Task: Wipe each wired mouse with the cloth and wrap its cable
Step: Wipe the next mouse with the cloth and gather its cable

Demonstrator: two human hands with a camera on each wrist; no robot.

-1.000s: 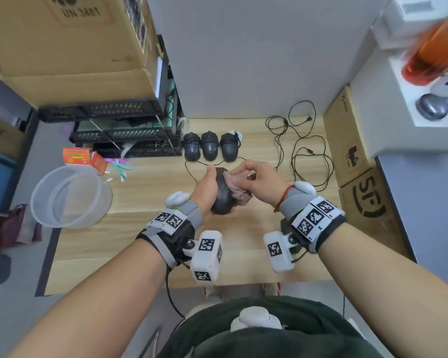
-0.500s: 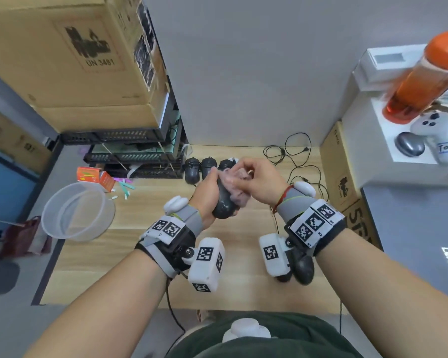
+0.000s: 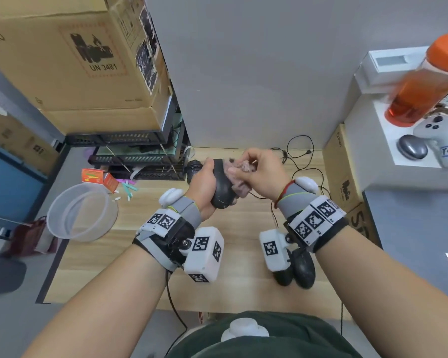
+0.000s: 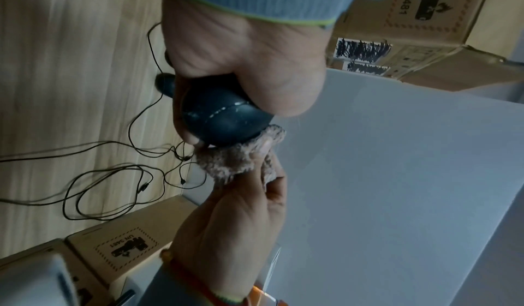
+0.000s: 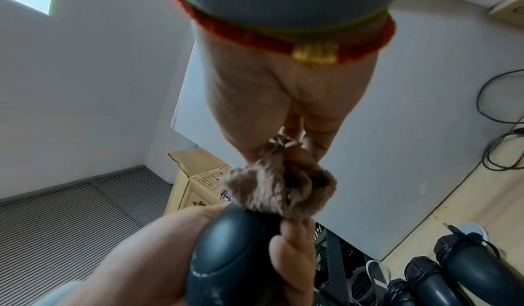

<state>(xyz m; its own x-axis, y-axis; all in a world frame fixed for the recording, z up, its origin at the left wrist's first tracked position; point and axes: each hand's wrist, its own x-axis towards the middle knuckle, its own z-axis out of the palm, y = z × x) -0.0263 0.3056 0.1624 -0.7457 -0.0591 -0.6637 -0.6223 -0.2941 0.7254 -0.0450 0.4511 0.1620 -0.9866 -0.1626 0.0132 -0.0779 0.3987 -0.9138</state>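
Observation:
My left hand (image 3: 207, 182) grips a black wired mouse (image 3: 221, 188), lifted above the wooden table (image 3: 101, 254). My right hand (image 3: 254, 171) pinches a bunched pinkish-brown cloth (image 3: 239, 178) and presses it against the mouse's upper right side. In the left wrist view the cloth (image 4: 235, 160) sits under the mouse (image 4: 224, 118). In the right wrist view the cloth (image 5: 280, 187) touches the top of the mouse (image 5: 229, 255). Its cable (image 3: 259, 196) trails down to the right. Other black mice (image 5: 425, 281) lie in a row at the table's back.
Two more black mice (image 3: 304, 267) lie below my right wrist. Loose black cables (image 3: 300, 156) sprawl at the back right. A clear tub (image 3: 82, 211) overhangs the left edge. Cardboard boxes (image 3: 75, 60) and black racks (image 3: 137, 158) stand at the left, an orange bottle (image 3: 424, 81) and laptop (image 3: 424, 241) at the right.
Both hands have carried the mouse and cloth up and away from me, now covering most of the back row of mice. The cloth has stayed pressed on the mouse.

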